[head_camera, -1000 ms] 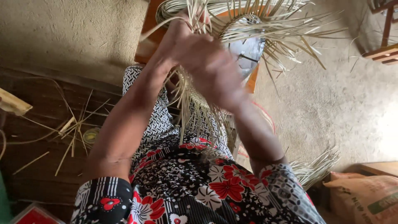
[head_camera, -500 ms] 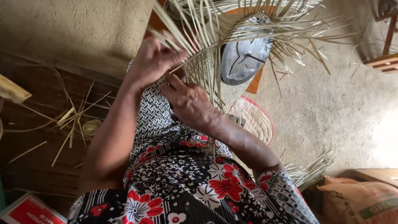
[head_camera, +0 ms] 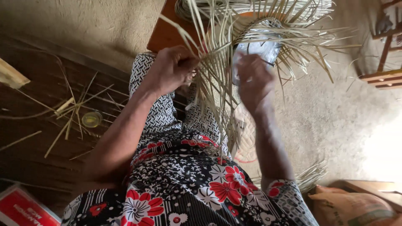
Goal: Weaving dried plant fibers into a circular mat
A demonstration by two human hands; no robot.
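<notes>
I look down at a half-woven straw piece (head_camera: 217,90) with many loose pale strips fanning upward and to the right. My left hand (head_camera: 171,69) pinches a bundle of the strips at their base, fingers closed around them. My right hand (head_camera: 253,81) is raised beside the weave, blurred, its fingers curled on thin strips. Behind the strips sits a round shiny metal bowl (head_camera: 255,48). My lap, covered by a black, white and red flowered dress (head_camera: 188,184), is below the weave.
Loose straw pieces (head_camera: 69,111) and a small yellow lid (head_camera: 91,119) lie on the dark wooden boards at left. A red box (head_camera: 25,209) is at bottom left, a tan sack (head_camera: 351,207) at bottom right, wooden furniture legs (head_camera: 383,54) at top right.
Both hands have come down from the top of the weave. The left hand moved left and gripped a bundle of strips; the right hand shifted to the right side of the weave.
</notes>
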